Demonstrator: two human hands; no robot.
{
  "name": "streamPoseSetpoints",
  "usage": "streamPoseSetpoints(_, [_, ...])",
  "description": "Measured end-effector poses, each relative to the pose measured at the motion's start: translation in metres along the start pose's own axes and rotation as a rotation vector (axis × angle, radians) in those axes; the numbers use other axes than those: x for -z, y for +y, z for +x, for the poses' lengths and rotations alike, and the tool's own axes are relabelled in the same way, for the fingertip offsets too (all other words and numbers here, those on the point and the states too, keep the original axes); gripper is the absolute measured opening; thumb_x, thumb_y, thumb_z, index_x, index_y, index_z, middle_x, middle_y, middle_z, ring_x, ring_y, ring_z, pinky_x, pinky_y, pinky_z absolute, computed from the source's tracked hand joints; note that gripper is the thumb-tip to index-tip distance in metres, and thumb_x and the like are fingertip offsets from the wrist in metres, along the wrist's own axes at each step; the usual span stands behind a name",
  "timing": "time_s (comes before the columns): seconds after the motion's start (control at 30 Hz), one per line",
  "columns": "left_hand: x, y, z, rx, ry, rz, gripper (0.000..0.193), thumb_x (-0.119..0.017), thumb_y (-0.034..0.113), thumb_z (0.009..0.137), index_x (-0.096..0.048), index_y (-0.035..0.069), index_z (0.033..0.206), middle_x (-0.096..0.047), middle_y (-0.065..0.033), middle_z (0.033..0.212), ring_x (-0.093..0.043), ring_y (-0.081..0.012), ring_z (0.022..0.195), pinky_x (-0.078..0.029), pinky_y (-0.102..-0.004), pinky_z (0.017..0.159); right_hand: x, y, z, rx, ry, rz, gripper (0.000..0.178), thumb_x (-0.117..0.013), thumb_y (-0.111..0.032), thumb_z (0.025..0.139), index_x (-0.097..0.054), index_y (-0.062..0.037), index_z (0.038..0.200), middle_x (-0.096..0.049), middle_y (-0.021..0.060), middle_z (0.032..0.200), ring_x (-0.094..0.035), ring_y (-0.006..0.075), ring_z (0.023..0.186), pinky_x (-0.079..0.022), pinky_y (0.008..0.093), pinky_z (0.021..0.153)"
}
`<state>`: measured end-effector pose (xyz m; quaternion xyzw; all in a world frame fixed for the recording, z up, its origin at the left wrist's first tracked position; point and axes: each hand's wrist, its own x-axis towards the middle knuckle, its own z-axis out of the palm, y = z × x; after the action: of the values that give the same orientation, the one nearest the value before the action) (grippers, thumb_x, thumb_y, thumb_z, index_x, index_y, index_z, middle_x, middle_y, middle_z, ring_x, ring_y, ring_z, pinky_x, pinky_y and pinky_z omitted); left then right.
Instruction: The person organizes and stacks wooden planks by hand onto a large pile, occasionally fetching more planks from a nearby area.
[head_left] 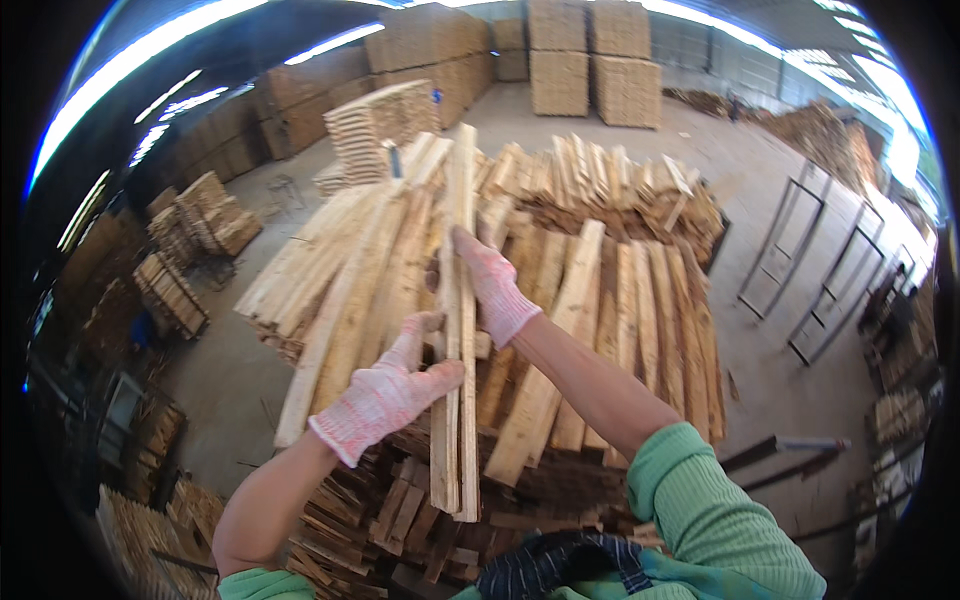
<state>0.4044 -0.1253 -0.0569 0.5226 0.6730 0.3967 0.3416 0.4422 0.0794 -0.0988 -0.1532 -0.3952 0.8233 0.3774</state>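
Note:
Two narrow pale wooden boards [459,420], pressed side by side, stand lengthwise before me, their near ends above the front of the pile. My right hand [495,285], in a pink and white knit glove, grips them from the right about midway along. Lower down, my left hand [385,390], gloved alike, closes on their left side with the thumb against the edge; its fingertips are partly hidden. Under and left of them lies a layer of loose boards [340,285]. More boards [640,340], some with darker bark edges, lie in a row to the right.
Behind the boards is a further row of short planks [590,170], with a neat board stack [385,125] at the back left. Tall bundled stacks [625,90] stand far off. Metal frames [785,240] are on the floor at right. Offcuts [400,510] lie below my hands.

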Motion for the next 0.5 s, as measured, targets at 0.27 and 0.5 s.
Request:
streamPoseSetpoints(0.27, [-0.035, 0.025, 0.015, -0.159, 0.055, -0.215, 0.041, -0.064, 0.016, 0.1, -0.049, -0.001, 0.135, -0.06, -0.0083, 0.111, -0.059, -0.0147, 0.1, -0.052, -0.0313, 0.09, 0.065, -0.109, -0.079, 0.051, -0.039, -0.265, 0.085, -0.07, -0.022, 0.095, -0.018, -0.0216, 0.163, -0.058, 0.0103, 0.082, -0.061, 0.0213, 0.059, -0.058, 0.0333, 0.047])
streamPoseSetpoints(0.5, [-0.145, 0.027, 0.078, -0.095, -0.018, 0.791, 0.052, -0.062, 0.033, 0.097, -0.05, 0.008, 0.14, -0.055, -0.0232, 0.137, -0.054, -0.0361, 0.127, -0.046, -0.0485, 0.107, 0.173, -0.159, -0.128, 0.114, 0.216, -0.594, 0.075, -0.066, -0.022, 0.097, -0.025, -0.0168, 0.16, -0.059, 0.0093, 0.093, -0.063, 0.018, 0.067, -0.06, 0.0338, 0.055])
